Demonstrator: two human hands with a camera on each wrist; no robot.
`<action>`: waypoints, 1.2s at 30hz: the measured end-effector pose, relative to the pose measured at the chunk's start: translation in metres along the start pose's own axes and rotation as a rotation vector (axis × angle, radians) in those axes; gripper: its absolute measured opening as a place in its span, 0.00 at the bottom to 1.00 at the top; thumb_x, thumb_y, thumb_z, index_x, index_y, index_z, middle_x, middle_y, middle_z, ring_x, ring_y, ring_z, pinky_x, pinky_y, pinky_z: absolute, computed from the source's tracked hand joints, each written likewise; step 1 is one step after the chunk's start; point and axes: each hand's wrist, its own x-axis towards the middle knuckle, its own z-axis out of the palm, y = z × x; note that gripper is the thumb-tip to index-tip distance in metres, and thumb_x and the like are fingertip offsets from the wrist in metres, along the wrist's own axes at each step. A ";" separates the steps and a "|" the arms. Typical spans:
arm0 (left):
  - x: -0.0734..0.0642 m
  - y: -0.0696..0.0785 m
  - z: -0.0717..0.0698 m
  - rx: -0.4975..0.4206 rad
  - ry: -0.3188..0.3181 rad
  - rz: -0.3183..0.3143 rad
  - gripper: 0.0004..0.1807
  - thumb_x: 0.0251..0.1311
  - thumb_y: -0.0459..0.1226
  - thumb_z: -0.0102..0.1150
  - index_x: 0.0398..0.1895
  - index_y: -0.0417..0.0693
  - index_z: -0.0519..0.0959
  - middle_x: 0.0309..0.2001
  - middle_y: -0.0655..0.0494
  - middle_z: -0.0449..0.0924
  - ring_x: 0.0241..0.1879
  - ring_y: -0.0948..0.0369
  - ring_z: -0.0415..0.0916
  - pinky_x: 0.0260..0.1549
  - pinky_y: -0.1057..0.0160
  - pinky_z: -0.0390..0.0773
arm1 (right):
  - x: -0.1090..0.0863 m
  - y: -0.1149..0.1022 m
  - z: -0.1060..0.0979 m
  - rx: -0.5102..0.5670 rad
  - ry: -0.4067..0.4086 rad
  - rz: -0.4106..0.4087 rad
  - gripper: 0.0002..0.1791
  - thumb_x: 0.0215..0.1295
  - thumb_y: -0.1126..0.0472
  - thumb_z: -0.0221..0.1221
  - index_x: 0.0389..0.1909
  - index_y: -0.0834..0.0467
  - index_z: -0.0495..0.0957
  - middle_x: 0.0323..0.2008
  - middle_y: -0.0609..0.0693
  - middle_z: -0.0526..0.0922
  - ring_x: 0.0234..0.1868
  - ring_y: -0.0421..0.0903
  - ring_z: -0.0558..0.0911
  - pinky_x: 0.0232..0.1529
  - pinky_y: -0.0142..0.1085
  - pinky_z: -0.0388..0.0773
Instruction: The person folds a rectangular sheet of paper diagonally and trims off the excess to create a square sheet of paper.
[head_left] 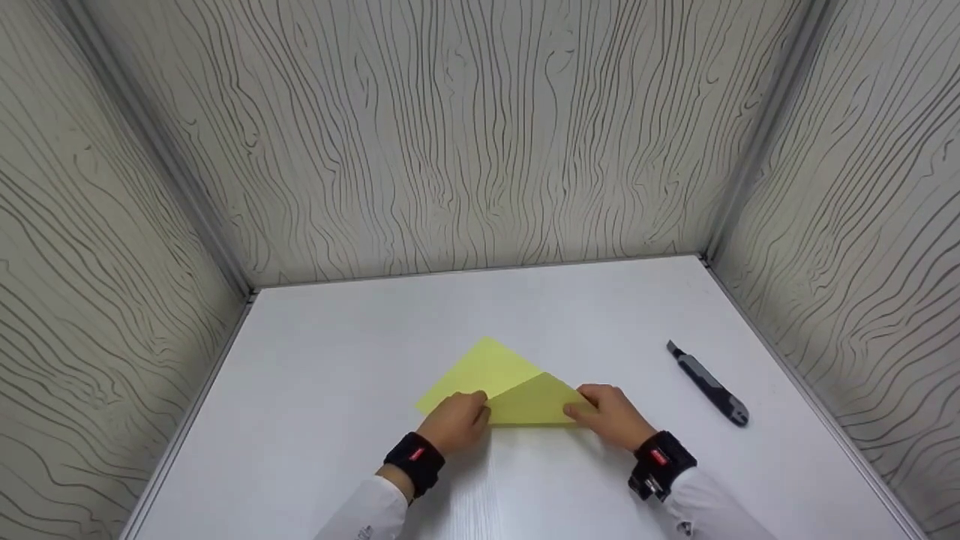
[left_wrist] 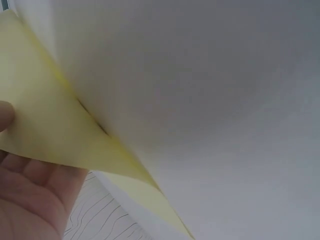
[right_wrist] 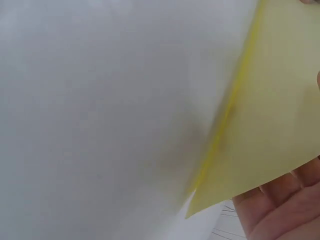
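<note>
Yellow paper point(head_left: 529, 401) on bench point(head_left: 337, 352), folded edge point(head_left: 532, 425) running crosswise between left hand point(head_left: 455, 421) and right hand point(head_left: 615, 418), fingers point(right_wrist: 279, 190) of both pinching it, neither hand clearly nearer.

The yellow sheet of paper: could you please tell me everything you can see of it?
The thin, yellow, paper-like sheet is partly folded, with a fold along its near edge and a duller flap turned up. Its far corner is pointed. It rests on the white table, the left hand and right hand pinching the flap.
</note>
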 end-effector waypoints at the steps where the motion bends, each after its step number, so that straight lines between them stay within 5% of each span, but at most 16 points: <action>1: 0.000 0.000 0.000 0.001 0.000 0.000 0.17 0.78 0.32 0.53 0.26 0.50 0.68 0.22 0.67 0.57 0.22 0.68 0.57 0.25 0.68 0.60 | 0.000 0.001 0.000 0.008 0.002 -0.008 0.12 0.74 0.54 0.68 0.32 0.56 0.82 0.27 0.43 0.74 0.31 0.38 0.72 0.36 0.31 0.69; 8: -0.002 -0.001 0.001 0.015 0.014 0.010 0.14 0.77 0.34 0.54 0.28 0.48 0.70 0.22 0.67 0.58 0.23 0.68 0.58 0.24 0.67 0.61 | 0.003 0.006 0.000 0.045 0.011 -0.016 0.19 0.77 0.59 0.64 0.26 0.59 0.71 0.25 0.43 0.66 0.28 0.37 0.68 0.34 0.30 0.65; 17: 0.001 0.001 0.002 0.026 0.033 -0.047 0.12 0.84 0.42 0.51 0.46 0.42 0.77 0.23 0.65 0.61 0.23 0.66 0.62 0.26 0.64 0.68 | 0.013 0.007 0.002 0.064 0.014 -0.017 0.19 0.78 0.61 0.62 0.25 0.59 0.69 0.23 0.42 0.65 0.25 0.36 0.66 0.32 0.30 0.63; 20: 0.004 0.004 0.005 0.035 0.054 -0.061 0.14 0.84 0.41 0.51 0.55 0.37 0.78 0.24 0.61 0.71 0.25 0.65 0.68 0.29 0.61 0.77 | 0.015 0.007 0.004 0.066 0.009 -0.019 0.18 0.78 0.61 0.61 0.26 0.60 0.70 0.24 0.43 0.66 0.27 0.37 0.67 0.33 0.31 0.64; 24: 0.007 0.010 0.010 0.100 0.061 -0.085 0.24 0.82 0.42 0.54 0.70 0.34 0.74 0.40 0.45 0.89 0.36 0.56 0.86 0.43 0.51 0.88 | 0.016 0.009 0.008 0.056 0.006 0.000 0.17 0.78 0.62 0.61 0.27 0.60 0.71 0.25 0.43 0.67 0.28 0.38 0.68 0.34 0.31 0.65; 28: 0.010 0.018 0.015 0.203 0.071 -0.089 0.30 0.81 0.45 0.56 0.77 0.38 0.71 0.56 0.40 0.87 0.41 0.48 0.89 0.40 0.48 0.88 | 0.020 0.010 0.011 0.025 0.000 0.005 0.18 0.78 0.62 0.61 0.25 0.58 0.68 0.24 0.43 0.65 0.26 0.39 0.66 0.33 0.31 0.63; 36: 0.014 0.027 0.022 0.376 0.050 -0.073 0.25 0.79 0.48 0.57 0.74 0.53 0.79 0.64 0.40 0.81 0.49 0.44 0.86 0.37 0.47 0.88 | 0.026 0.011 0.014 0.006 0.003 0.040 0.18 0.76 0.62 0.63 0.25 0.56 0.69 0.23 0.42 0.66 0.26 0.40 0.67 0.32 0.33 0.64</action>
